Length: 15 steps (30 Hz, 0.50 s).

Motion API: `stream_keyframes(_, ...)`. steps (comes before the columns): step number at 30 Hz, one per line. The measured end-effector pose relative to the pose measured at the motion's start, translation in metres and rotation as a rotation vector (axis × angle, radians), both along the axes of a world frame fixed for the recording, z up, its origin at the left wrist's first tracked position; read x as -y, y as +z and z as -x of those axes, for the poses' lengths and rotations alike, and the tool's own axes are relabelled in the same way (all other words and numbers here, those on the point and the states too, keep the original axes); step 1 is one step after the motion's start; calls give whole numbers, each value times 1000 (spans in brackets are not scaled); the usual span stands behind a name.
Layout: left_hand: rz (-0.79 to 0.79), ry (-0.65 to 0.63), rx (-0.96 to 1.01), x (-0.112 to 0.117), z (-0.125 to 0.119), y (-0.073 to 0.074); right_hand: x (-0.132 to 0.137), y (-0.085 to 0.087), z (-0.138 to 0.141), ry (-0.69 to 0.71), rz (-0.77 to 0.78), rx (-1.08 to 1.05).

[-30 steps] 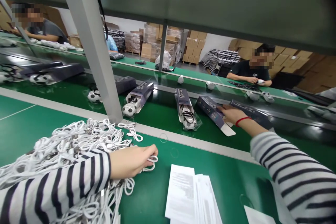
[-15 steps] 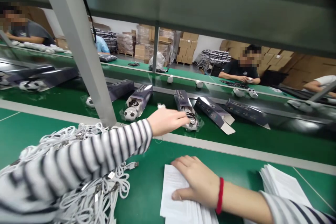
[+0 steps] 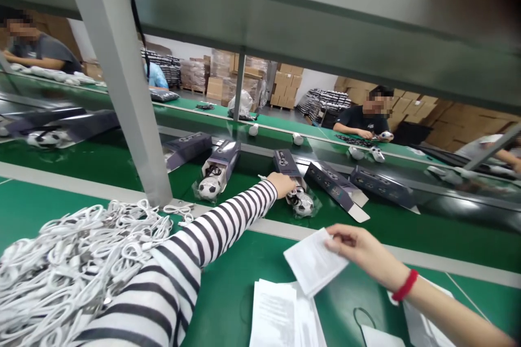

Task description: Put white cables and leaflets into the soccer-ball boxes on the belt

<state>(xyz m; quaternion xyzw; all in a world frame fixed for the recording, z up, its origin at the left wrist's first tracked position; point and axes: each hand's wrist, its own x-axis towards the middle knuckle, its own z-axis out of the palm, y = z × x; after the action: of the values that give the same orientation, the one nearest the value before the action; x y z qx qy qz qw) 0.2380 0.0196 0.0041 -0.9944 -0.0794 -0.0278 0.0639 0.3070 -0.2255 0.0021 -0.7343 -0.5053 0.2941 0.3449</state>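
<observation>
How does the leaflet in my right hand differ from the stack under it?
The leaflet is a single sheet; the stack is many sheets, fanned a little. The leaflet is held off the table and tilted, pinched at its edge by the right hand; the stack lies flat on the table, with no hand on it. Both are white paper.

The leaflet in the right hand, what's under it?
A stack of printed leaflets on the green table; the held leaflet, in the right hand, hides the stack's far corner.
</observation>
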Motion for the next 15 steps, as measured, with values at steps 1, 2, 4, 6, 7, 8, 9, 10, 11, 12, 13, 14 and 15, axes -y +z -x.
stream_keyframes(1,28,9,31,0,4,2,-1,2,-10,-37,-58,70)
stream_keyframes(2,58,18,72,-1,9,5,-2,5,-19,-82,-128,165)
stream_keyframes(4,108,42,138,-1,21,11,-6,14,-38,-181,-282,407)
stream_keyframes(6,126,68,146,-4,37,18,-13,21,-56,-245,-424,656)
stream_keyframes(7,129,90,137,-5,45,21,-17,22,-64,-238,-474,764)
stream_keyframes(8,142,119,127,-7,53,24,-22,22,-70,-202,-506,853)
stream_keyframes(9,174,151,116,-10,61,26,-27,19,-74,-144,-521,920)
stream_keyframes(10,228,180,105,-11,67,29,-32,15,-75,-82,-528,959)
stream_keyframes(11,305,197,95,-13,73,31,-37,11,-74,-34,-534,970)
stream_keyframes(12,398,190,92,-13,76,32,-41,7,-72,-16,-546,954)
stream_keyframes(13,485,157,107,-13,79,33,-46,5,-68,-32,-563,909)
stream_keyframes(14,551,102,140,-11,79,34,-49,4,-62,-67,-573,835)
stream_keyframes(15,586,35,187,-8,78,34,-52,5,-56,-111,-571,729)
